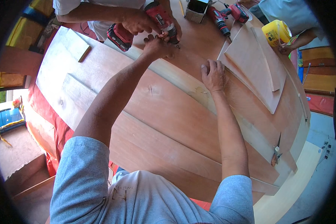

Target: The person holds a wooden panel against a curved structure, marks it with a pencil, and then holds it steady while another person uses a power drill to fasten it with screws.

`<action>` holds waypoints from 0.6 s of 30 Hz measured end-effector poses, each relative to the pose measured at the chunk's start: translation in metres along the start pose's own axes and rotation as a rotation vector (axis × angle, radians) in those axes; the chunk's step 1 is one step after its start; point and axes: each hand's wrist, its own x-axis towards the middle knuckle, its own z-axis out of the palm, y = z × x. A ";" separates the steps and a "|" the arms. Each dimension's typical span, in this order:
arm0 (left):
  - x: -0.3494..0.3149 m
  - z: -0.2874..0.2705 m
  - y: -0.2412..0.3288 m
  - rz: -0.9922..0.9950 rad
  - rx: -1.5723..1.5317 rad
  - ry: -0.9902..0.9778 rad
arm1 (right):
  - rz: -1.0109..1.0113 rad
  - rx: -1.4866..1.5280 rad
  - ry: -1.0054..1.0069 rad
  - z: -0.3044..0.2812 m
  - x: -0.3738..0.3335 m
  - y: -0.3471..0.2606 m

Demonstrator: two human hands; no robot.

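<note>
My left hand (pixel 158 48) reaches to the far side of the plywood work surface, its fingers curled in beside the tip of a red and black cordless drill (pixel 158 16). A co-worker's hands (pixel 138 22) hold that drill, and one of them is very close to my fingers. What my left fingers pinch, if anything, is too small to make out. Further right, my right hand (pixel 215 77) rests palm down on the wood, fingers stretched forward, next to a stack of cut plywood pieces (pixel 250 63). Long pale strips (pixel 198 89) run diagonally across the panel between my arms.
Another red drill (pixel 220 24) lies at the back, beside an open box (pixel 196 11). At the far right, a second co-worker's hand (pixel 286 49) is by a yellow tub (pixel 276 33). Pliers (pixel 276 153) lie near the right edge. Thin boards (pixel 78 87) overlap on the left.
</note>
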 end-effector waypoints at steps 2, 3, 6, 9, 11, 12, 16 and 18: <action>0.003 0.006 -0.002 0.003 0.058 0.022 | -0.003 -0.014 0.007 0.000 0.000 0.000; 0.005 0.008 -0.003 0.004 0.016 0.042 | -0.003 -0.002 0.003 -0.001 0.000 0.000; 0.008 0.012 -0.007 0.014 0.005 0.033 | -0.009 0.014 0.002 -0.002 0.001 -0.002; 0.006 0.009 -0.006 0.023 0.026 0.008 | -0.016 0.012 0.007 -0.004 0.001 -0.003; 0.004 0.005 -0.003 0.022 0.013 0.017 | -0.019 0.003 0.011 -0.004 0.001 -0.003; 0.003 0.003 0.000 -0.023 0.020 -0.035 | -0.017 -0.005 0.002 -0.005 0.001 -0.003; -0.001 -0.002 0.004 -0.162 -0.171 -0.013 | 0.014 -0.023 -0.027 -0.002 0.000 -0.001; 0.000 -0.001 0.004 -0.168 -0.158 0.013 | -0.016 -0.002 0.026 0.000 0.001 0.001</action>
